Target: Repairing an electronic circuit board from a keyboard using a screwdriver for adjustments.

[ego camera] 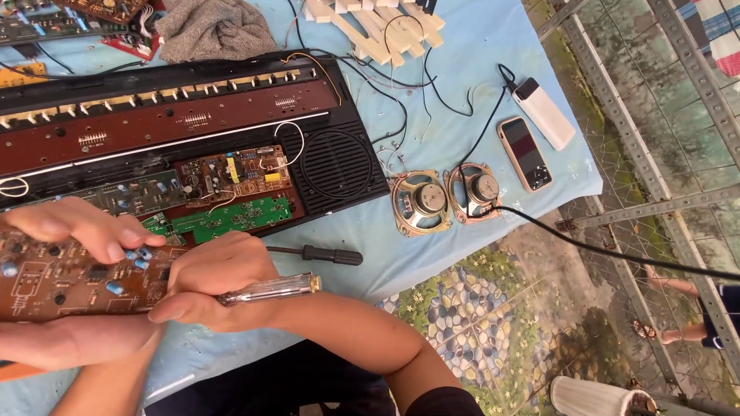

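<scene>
A brown circuit board (pixel 69 273) is steadied under the left hand (pixel 81 227), whose fingers are pressed flat on its top near a row of small blue parts (pixel 140 256). A clear-handled screwdriver (pixel 270 289) is clamped in the right hand (pixel 212 281), just to the right of the board, with its tip hidden behind the fingers. The two hands are nearly touching, so a slip of the tip could be driven into the left fingers or could scratch the board. The blue parts under the fingertips could be bent by pressure. A black screwdriver (pixel 316 254) lies just beyond the right hand, near the worktop's (pixel 462 69) edge, and could be knocked off by the forearm. Further right of the hands, two loose speakers (pixel 420 202) and a phone (pixel 525 153) are crossed by a black cable (pixel 586 246), which could be snagged and dragged.
</scene>
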